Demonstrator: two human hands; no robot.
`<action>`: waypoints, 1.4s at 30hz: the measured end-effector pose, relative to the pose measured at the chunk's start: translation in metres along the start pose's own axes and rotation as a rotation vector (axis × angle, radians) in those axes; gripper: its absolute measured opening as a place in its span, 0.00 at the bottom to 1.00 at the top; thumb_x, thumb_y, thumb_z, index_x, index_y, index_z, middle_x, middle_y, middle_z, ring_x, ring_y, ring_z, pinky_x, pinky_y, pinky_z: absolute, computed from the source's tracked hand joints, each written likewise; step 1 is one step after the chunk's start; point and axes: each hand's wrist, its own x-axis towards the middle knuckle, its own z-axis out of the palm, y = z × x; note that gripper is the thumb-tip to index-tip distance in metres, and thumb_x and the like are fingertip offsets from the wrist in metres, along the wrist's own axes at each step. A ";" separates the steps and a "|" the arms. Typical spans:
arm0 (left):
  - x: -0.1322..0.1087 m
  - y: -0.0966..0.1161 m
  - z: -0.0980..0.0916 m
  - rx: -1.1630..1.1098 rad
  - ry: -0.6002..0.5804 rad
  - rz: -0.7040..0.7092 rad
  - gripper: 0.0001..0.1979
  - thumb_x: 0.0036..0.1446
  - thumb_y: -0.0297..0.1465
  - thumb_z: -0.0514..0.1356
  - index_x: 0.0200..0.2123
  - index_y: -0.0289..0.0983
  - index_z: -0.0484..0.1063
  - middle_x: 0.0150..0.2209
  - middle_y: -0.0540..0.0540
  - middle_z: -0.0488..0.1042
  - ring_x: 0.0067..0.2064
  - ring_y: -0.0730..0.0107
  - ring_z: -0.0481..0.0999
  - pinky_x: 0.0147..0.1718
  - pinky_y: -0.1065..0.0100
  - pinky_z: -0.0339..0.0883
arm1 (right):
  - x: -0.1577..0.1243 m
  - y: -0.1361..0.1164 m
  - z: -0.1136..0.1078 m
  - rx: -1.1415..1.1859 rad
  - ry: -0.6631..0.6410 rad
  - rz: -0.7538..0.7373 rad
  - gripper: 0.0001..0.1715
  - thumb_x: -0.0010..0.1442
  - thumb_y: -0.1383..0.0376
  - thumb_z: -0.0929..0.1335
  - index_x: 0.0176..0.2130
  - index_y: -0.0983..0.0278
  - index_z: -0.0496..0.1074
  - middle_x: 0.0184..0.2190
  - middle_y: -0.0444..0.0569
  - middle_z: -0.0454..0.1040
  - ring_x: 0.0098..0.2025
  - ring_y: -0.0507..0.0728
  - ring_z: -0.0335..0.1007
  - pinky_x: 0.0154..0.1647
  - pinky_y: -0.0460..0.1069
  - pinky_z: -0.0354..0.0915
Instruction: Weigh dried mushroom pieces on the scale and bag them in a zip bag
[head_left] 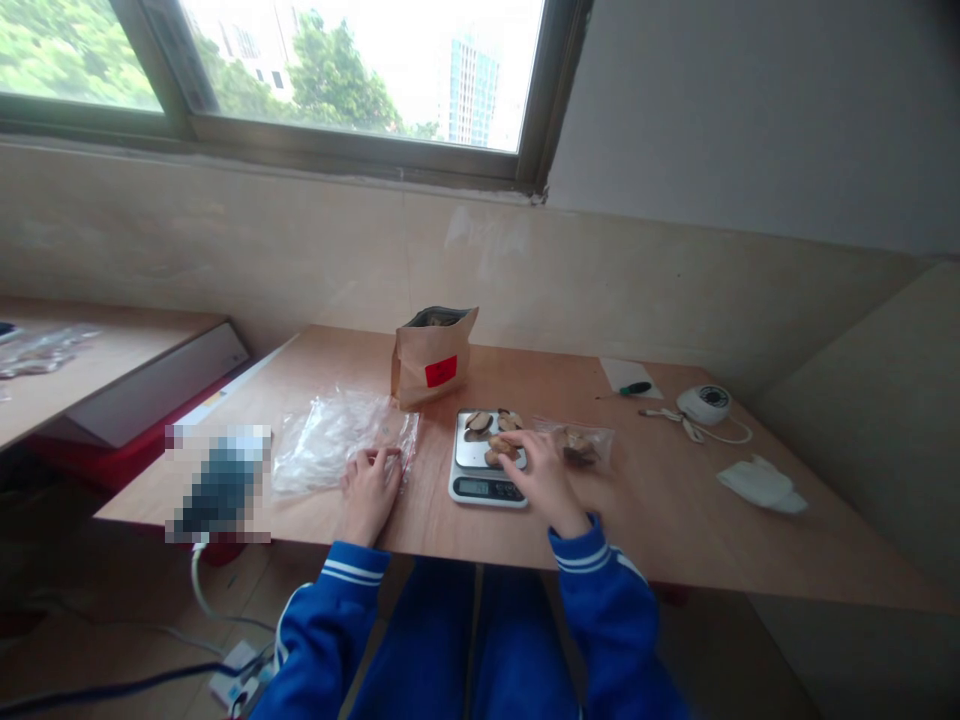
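A small digital kitchen scale (pixel 480 470) sits on the wooden table (pixel 675 520) with several brown dried slices (pixel 480 422) on its platform. My right hand (pixel 541 478) rests over the scale's right side, fingers pinched on a brown slice. To its right lies a small clear bag (pixel 585 443) holding more brown slices. My left hand (pixel 369 490) presses down, fingers curled, on the edge of a pile of empty clear plastic bags (pixel 330 440). Behind the scale stands an open brown paper pouch (pixel 433 355) with a red label.
A green-handled tool (pixel 634 388) on a paper slip, a round white device (pixel 705 402) with cord, and a crumpled white tissue (pixel 759 484) lie at right. A blurred dark object (pixel 219 488) sits at the table's left edge. Another table (pixel 90 360) stands left. Cables run on the floor.
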 end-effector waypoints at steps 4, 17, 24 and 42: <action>-0.001 0.003 -0.004 -0.007 -0.019 -0.012 0.16 0.62 0.36 0.48 0.48 0.42 0.71 0.47 0.39 0.65 0.50 0.51 0.64 0.47 0.54 0.59 | 0.027 -0.021 0.027 -0.114 -0.180 -0.036 0.12 0.59 0.66 0.65 0.44 0.60 0.72 0.45 0.49 0.76 0.49 0.62 0.63 0.49 0.56 0.54; -0.002 0.004 -0.005 0.000 -0.021 -0.006 0.16 0.62 0.36 0.49 0.48 0.41 0.71 0.47 0.39 0.65 0.50 0.52 0.64 0.47 0.54 0.59 | -0.011 -0.013 0.018 -0.070 0.008 0.029 0.13 0.63 0.66 0.61 0.44 0.58 0.73 0.45 0.49 0.73 0.48 0.59 0.64 0.50 0.56 0.52; -0.001 0.003 -0.005 0.008 -0.025 -0.002 0.17 0.62 0.36 0.49 0.49 0.41 0.71 0.48 0.38 0.65 0.50 0.51 0.64 0.48 0.53 0.58 | -0.073 0.024 0.020 0.180 0.180 0.159 0.14 0.64 0.68 0.59 0.38 0.61 0.72 0.38 0.52 0.72 0.44 0.59 0.66 0.48 0.55 0.61; 0.000 0.001 -0.001 0.019 -0.003 0.011 0.17 0.62 0.37 0.48 0.48 0.42 0.71 0.47 0.39 0.65 0.50 0.50 0.64 0.47 0.52 0.60 | -0.095 0.040 0.044 0.148 0.261 0.232 0.13 0.64 0.66 0.59 0.42 0.63 0.70 0.38 0.53 0.72 0.42 0.60 0.68 0.44 0.56 0.65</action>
